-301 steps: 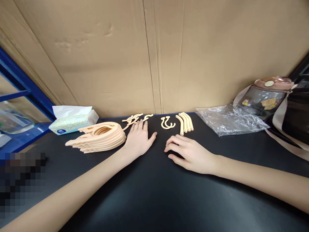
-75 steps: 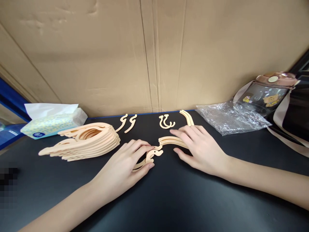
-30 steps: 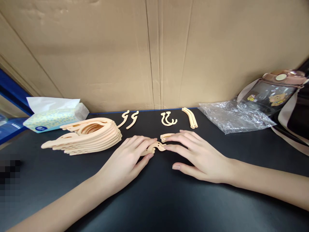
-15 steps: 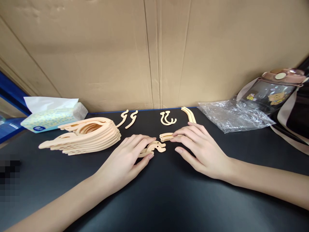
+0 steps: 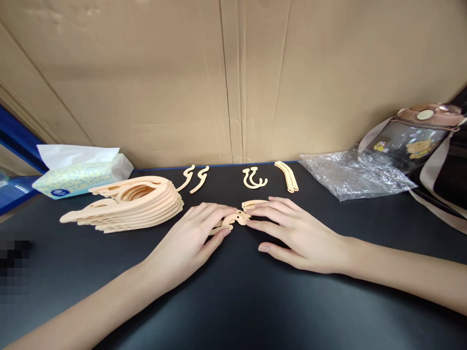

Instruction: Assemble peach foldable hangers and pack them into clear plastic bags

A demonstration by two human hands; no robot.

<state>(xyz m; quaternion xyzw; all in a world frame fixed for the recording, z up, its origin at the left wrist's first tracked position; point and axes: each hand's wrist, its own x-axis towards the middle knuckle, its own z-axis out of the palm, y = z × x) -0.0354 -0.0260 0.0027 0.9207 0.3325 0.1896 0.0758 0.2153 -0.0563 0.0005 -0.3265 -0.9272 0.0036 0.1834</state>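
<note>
Though dark, tabletop (image 5: 233,301) against cardboard wall (image 5: 164,82)

Peach hanger stack (image 5: 134,206), peach curved piece (image 5: 235,219), black table (image 5: 255,301), brown cardboard (image 5: 164,82), blue-dotted tissue pack (image 5: 78,175), pink-lidded bottle (image 5: 410,141).

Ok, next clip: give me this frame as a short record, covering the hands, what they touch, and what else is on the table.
table: black, cardboard behind
left hand: grip shut on a peach part, thumb and fingers pinching it
right hand: open, fingertips at that part and over a curved strip
left side: hanger stack, tissue pack
back row: two small pieces, hooks, spare strips
right side: plastic bag, bottle
</note>
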